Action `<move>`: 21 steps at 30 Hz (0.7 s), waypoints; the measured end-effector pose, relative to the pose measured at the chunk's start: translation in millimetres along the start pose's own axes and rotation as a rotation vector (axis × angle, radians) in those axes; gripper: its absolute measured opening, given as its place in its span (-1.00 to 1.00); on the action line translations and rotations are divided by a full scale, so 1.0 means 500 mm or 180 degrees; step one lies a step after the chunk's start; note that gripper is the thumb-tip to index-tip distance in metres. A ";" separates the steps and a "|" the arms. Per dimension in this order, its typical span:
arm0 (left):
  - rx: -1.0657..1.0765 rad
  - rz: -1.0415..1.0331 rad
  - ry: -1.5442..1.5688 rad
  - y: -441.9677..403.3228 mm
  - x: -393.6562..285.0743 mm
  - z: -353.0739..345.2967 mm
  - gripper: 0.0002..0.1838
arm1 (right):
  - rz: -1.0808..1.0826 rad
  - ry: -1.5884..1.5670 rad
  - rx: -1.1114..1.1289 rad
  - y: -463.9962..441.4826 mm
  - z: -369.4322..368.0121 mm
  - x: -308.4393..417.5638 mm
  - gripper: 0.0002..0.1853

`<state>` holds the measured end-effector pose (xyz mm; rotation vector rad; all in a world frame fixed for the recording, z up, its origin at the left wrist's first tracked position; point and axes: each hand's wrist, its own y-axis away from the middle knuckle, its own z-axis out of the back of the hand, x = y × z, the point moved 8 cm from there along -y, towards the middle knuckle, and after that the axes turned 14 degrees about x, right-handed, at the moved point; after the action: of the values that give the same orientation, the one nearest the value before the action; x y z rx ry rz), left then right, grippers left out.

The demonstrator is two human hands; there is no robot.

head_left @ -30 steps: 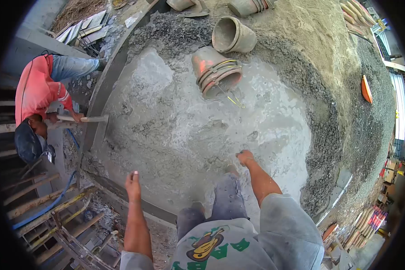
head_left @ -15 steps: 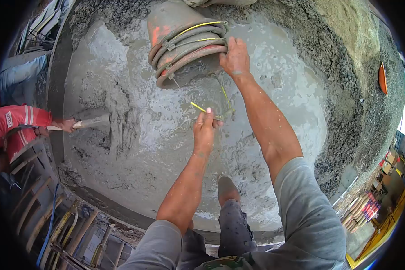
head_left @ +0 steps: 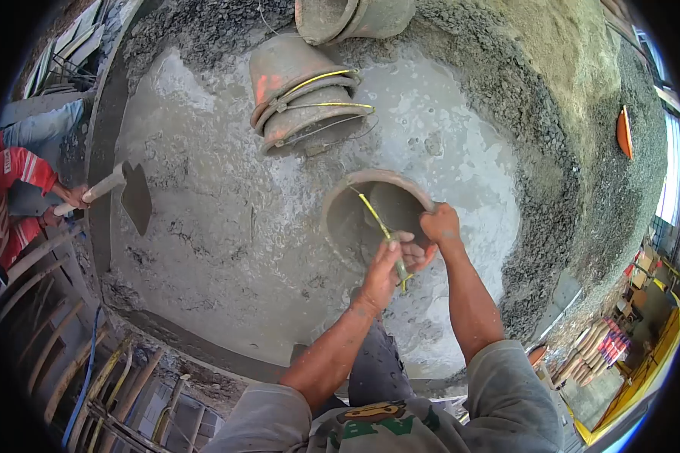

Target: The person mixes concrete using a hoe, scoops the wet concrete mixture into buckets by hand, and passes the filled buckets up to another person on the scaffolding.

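- Left hand (head_left: pixel 381 279) seemingly grasps yellow-sleeved wire handle (head_left: pixel 373 212) over grey round cement-caked bucket (head_left: pixel 343 226), fingers partly hidden.
- Right hand (head_left: pixel 440 223) clenches bucket's right edge, likely steadying it.

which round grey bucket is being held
The lone round grey bucket: right hand on its rim, left hand on its thin yellow handle; other buckets lie nested, untouched.

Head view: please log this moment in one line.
left hand: holds handle; right hand: grips bucket rim; stacked buckets: lying beyond
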<state>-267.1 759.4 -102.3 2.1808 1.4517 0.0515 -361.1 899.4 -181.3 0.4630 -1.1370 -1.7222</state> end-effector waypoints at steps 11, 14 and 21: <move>-0.0603 0.0851 -0.1439 -0.186 0.156 0.392 -0.53 | 0.0443 0.0122 -0.2353 -0.068 0.055 -0.106 -0.31; -0.0756 0.0622 -0.1033 -0.122 0.137 0.477 -0.58 | 0.0772 0.0413 -0.2430 -0.099 -0.089 -0.027 -0.23; -0.1722 0.0275 -0.0919 0.258 0.024 0.577 -0.73 | 0.1715 0.0141 -0.1454 0.019 -0.402 0.074 -0.18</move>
<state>-63.8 618.1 -299.0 1.7219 1.0342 0.1365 -225.8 770.5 -264.5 -0.0870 -0.7132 -1.4173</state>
